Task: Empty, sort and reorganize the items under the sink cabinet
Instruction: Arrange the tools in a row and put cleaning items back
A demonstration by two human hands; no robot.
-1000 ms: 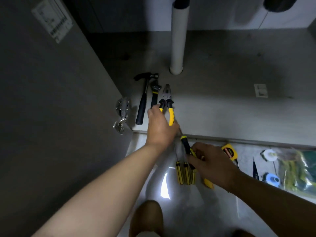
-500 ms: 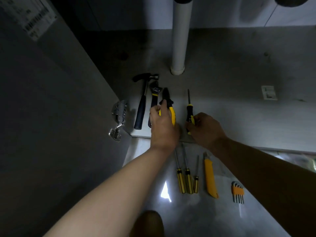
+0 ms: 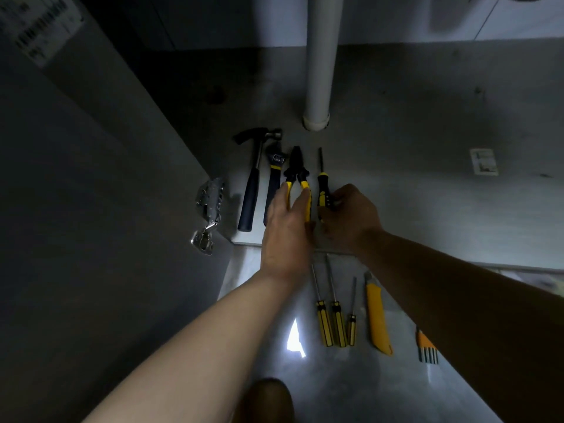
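The left hand point(image 3: 285, 230) lies over the pliers point(image 3: 295, 166). Its fingers are almost straight and rest on the two yellow handles. The right hand point(image 3: 351, 218) is just beside it, and its curled fingers pinch the lower part of the handle of a black and yellow screwdriver point(image 3: 321, 183).

Both tools lie on the cabinet floor point(image 3: 427, 123), near its front edge, with their tips pointing to the back. They are in one row with a hammer point(image 3: 252, 184) at the far left and an adjustable wrench point(image 3: 274, 175) between the hammer and the pliers. Behind the row a white drain pipe point(image 3: 320, 56) goes down into the cabinet floor. A small sticker point(image 3: 483, 161) is well apart to the right.

The open cabinet door point(image 3: 76, 224) stands at the left, with a metal hinge point(image 3: 209, 206) on its edge.

On the room floor point(image 3: 335, 389) in front of the cabinet lie three smaller screwdrivers point(image 3: 335, 323) side by side. Just to their right is a yellow utility knife point(image 3: 378, 322), and further right a hex key set point(image 3: 426, 346).
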